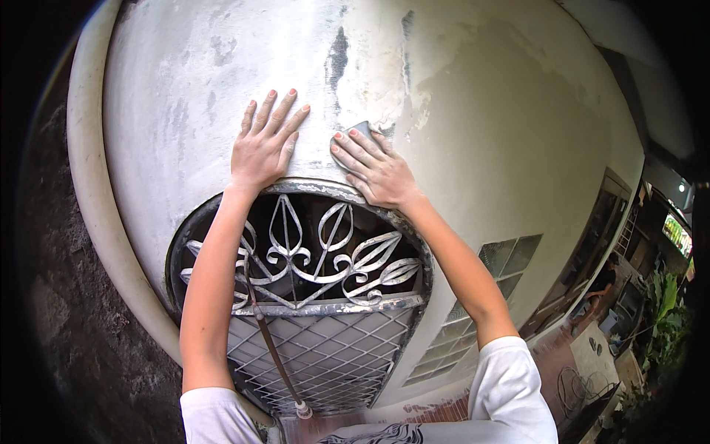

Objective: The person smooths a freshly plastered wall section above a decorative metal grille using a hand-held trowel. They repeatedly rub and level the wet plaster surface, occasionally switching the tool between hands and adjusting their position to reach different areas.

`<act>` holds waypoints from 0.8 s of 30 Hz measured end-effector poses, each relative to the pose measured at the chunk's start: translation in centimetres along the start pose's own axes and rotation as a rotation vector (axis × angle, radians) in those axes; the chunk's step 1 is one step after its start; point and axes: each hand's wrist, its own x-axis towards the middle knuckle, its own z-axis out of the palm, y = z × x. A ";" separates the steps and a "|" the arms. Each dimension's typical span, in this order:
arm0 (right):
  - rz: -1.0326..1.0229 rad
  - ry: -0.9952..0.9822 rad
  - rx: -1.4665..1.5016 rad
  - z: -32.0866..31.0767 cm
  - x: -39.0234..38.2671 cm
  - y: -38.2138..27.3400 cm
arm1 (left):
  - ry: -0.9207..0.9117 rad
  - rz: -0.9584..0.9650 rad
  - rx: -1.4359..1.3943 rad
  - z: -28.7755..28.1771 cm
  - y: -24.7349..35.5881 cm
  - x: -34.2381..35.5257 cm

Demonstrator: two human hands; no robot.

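Observation:
My left hand (265, 144) lies flat on the white wall (177, 81), fingers spread and holding nothing. To its right, my right hand (377, 166) presses a dark grey piece of sandpaper (361, 132) against the wall; the palm and fingers cover most of the sheet. Pale dust coats both hands. Just below them is the arched top of a metal door (318, 355) with white scrollwork (288, 251) whose paint is worn. Dark streaks and peeled paint (338, 59) mark the wall above my right hand.
A brown rod with a white end (281, 362) slants in front of the door. Louvred windows (466, 318) stand to the right. Farther off are a person (603, 281), leafy plants (663, 303) and coiled cable (573, 392). A pale curved column (89, 148) edges the wall at left.

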 end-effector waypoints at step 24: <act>0.760 0.665 -0.304 -8.9 19.1 8.5 | -0.043 -0.087 0.048 -2.0 -5.3 -7.3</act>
